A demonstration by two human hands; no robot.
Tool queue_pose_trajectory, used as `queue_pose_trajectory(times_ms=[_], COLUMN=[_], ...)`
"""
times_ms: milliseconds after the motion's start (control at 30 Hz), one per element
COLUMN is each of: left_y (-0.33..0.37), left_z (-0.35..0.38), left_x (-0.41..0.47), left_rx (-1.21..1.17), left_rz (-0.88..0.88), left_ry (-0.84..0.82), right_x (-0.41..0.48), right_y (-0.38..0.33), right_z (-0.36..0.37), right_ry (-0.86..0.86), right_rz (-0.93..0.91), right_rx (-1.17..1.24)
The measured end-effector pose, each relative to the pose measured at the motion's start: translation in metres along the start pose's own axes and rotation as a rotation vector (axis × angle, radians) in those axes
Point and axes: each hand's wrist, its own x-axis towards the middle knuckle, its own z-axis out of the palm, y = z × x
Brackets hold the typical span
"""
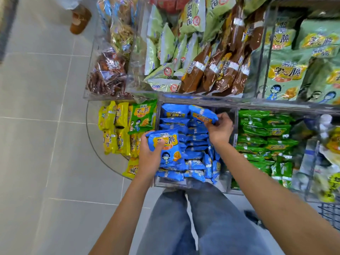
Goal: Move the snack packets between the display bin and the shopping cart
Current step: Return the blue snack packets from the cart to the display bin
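A grey tiled floor [36,126] runs beside a store display of clear plastic bins stacked in tiers, seen from above over the person's blue jeans [202,227]. The upper tier holds pale green packets [165,43] and brown packets [220,70]. On the lower tier, yellow packets [112,126] lie to the left and bright green packets [263,133] to the right. Between them sits the display bin [171,184], packed with blue snack packets [195,144] standing on edge in rows. The left hand [149,153] grips one blue packet [165,148] by its left side, face up, just above the bin's near left corner. The right hand [219,127] pinches a second blue packet [202,114] by its right end, tilted, over the far part of the bin. The dark wire of the shopping cart [329,214] shows at the lower right edge, well apart from both hands. A brown shoe [80,19] of another person stands on the floor at the top left.
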Motion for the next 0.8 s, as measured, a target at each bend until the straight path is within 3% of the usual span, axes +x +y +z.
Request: queue_pose_trajectory(times_ms=[133,300,500,600,733,800], left_y=[-0.004,0.002,0.011,0.017,0.021,0.020], left_z=[0.002,0.012,0.026,0.033,0.042,0.044], left_x=[0.005,0.008,0.011,0.015,0.017,0.019], left_rx=[0.003,0.040,0.089,0.124,0.161,0.171], left_rz=[-0.019,-0.031,-0.076,-0.030,0.020,0.041], left_ry=[-0.015,-0.033,-0.067,-0.107,-0.138,-0.136], right_x=[0.021,0.027,-0.005,-0.030,-0.030,-0.028], right_y=[0.010,0.013,0.006,0.004,-0.010,-0.017], right_z=[0.010,0.008,0.001,-0.005,-0.012,-0.016], right_ry=[0.023,-0.033,0.022,-0.115,-0.145,-0.249], right_rz=[-0.020,-0.027,0.244,0.252,0.256,0.215], right_rx=[-0.208,-0.302,-0.010,0.173,0.205,0.245])
